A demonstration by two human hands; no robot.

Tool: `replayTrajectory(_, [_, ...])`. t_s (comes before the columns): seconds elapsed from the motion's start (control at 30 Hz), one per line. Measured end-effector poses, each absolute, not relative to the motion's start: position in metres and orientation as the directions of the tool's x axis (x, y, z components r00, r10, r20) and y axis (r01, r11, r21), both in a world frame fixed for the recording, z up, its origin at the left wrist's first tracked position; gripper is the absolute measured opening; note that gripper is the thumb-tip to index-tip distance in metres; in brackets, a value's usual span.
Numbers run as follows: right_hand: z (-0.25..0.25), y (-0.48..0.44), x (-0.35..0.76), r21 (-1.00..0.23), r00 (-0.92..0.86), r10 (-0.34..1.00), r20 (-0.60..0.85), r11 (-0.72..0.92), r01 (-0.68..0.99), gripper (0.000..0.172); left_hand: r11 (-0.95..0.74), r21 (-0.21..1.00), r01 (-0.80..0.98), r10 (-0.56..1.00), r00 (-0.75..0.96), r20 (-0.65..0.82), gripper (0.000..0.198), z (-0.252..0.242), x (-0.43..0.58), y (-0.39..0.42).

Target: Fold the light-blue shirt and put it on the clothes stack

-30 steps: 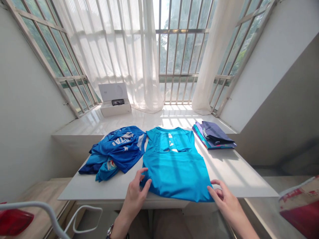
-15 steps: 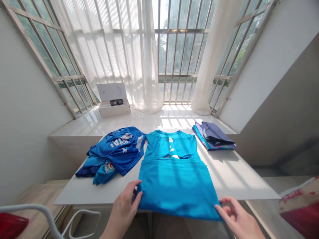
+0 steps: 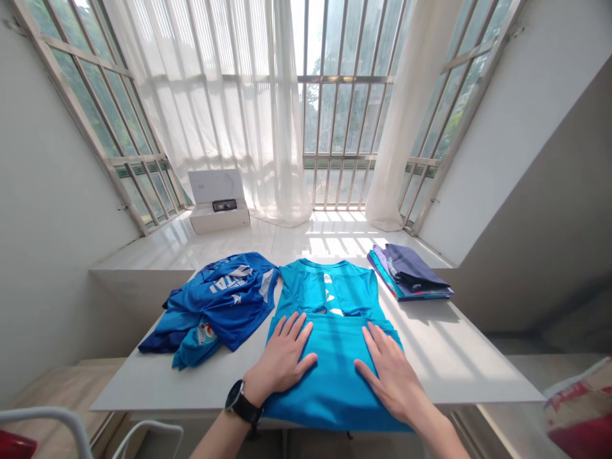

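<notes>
Fingers (image 3: 292, 326) of the left hand (image 3: 280, 362) lie extended and a little apart, thumb out to the side, resting on a turquoise shirt (image 3: 335, 382) without gripping it. The right hand (image 3: 393, 376) mirrors that pose, its digits stretched forward and its thumb pointing inward, also flat on the cloth. The shirt is on the middle of the white desk (image 3: 478, 373), collar toward the window, its lower part folded up over the body and its near edge hanging slightly past the desk's front. A black watch (image 3: 243, 403) circles the left wrist. Left of the shirt sits a crumpled pile of blue clothes (image 3: 239, 298) with white lettering; to the right, apart from it, is a folded stack (image 3: 415, 274), dark purple on top.
</notes>
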State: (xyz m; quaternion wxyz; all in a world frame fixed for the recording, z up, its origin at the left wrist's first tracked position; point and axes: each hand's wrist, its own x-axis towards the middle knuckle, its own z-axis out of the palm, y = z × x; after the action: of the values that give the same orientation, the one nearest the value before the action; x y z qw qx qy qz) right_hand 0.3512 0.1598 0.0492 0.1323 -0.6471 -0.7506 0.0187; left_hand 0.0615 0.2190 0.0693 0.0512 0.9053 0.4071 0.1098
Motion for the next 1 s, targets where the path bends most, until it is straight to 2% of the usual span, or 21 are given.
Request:
replayTrajectory(0.13, [0.041,0.162,0.356,-0.157,-0.120,0.985,0.124,0.139,0.978,0.076,-0.671,0.210,0.711,0.741,0.650,0.168,0.065,0.063,0.057,0.223])
replayTrajectory(0.27, [0.047,0.168,0.357,-0.206,-0.100,0.987,0.125,0.125,0.971,0.076,-0.637,0.248,0.730,0.770,0.615,0.169,0.062,0.067,0.063,0.229])
replayTrajectory(0.4, [0.048,0.153,0.361,-0.293,-0.079,0.938,0.338,0.185,0.938,0.057,-0.598,0.292,0.747,0.802,0.563,0.201,0.054,0.081,0.060,0.217])
replayTrajectory(0.47, [0.039,0.133,0.367,-0.274,-0.109,0.890,0.443,0.251,0.928,0.051,-0.620,0.304,0.724,0.785,0.573,0.235,0.054,0.086,0.050,0.197])
replayTrajectory(0.5, [0.033,0.121,0.370,-0.248,-0.135,0.873,0.468,0.276,0.929,0.052,-0.640,0.306,0.705,0.768,0.593,0.240,0.057,0.086,0.044,0.185])
replayTrajectory(0.6, [0.007,0.090,0.379,-0.133,-0.239,0.838,0.491,0.343,0.930,0.082,-0.686,0.272,0.675,0.727,0.654,0.211,0.079,0.076,0.026,0.154])
replayTrajectory(0.67, [-0.006,0.080,0.381,-0.062,-0.276,0.809,0.520,0.357,0.932,0.092,-0.697,0.212,0.685,0.717,0.660,0.224,0.086,0.064,0.020,0.142])
replayTrajectory(0.73, [-0.011,0.077,0.381,-0.035,-0.263,0.798,0.543,0.334,0.942,0.087,-0.694,0.160,0.702,0.716,0.648,0.258,0.086,0.054,0.017,0.138])
replayTrajectory(0.83, [-0.009,0.076,0.381,-0.066,-0.237,0.780,0.579,0.334,0.940,0.085,-0.696,0.125,0.707,0.707,0.645,0.291,0.081,0.047,0.015,0.136])
replayTrajectory(1.0, [-0.010,0.061,0.391,-0.182,-0.216,0.729,0.649,0.425,0.887,0.074,-0.738,0.164,0.655,0.662,0.657,0.360,0.070,0.040,0.003,0.122])
